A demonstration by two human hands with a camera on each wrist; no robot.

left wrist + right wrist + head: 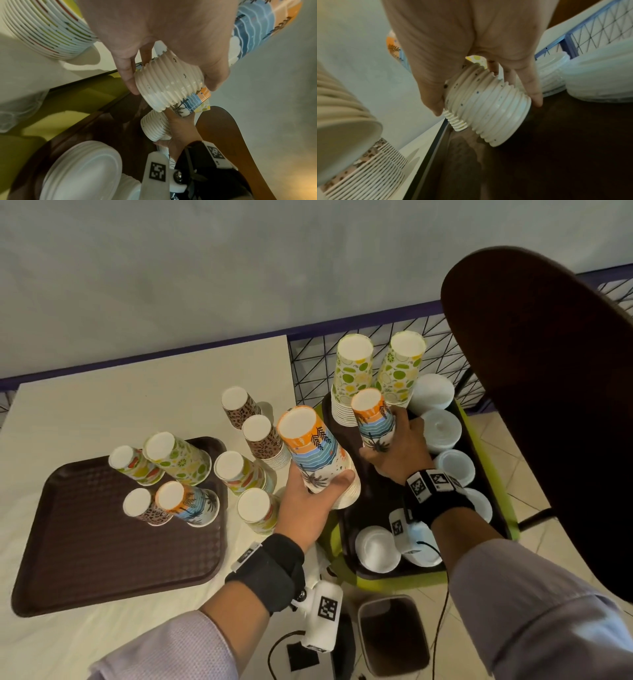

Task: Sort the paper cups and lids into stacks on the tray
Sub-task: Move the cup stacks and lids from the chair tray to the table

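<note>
Left hand (310,501) gripping a nested stack of beach-print paper cups (317,455) above the counter (102,405) edge; right hand (399,446) clasping a second beach-print cup stack (373,419) over the dark brown plastic tray (370,508) with white lids (376,547).

the left hand (171,33) grips a stack of beach-print cups (169,86) above white lids (82,170).

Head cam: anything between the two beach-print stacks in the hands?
Nothing solid. Between the left hand's stack and the right hand's stack, the head view shows only bare dark tray below.
</note>
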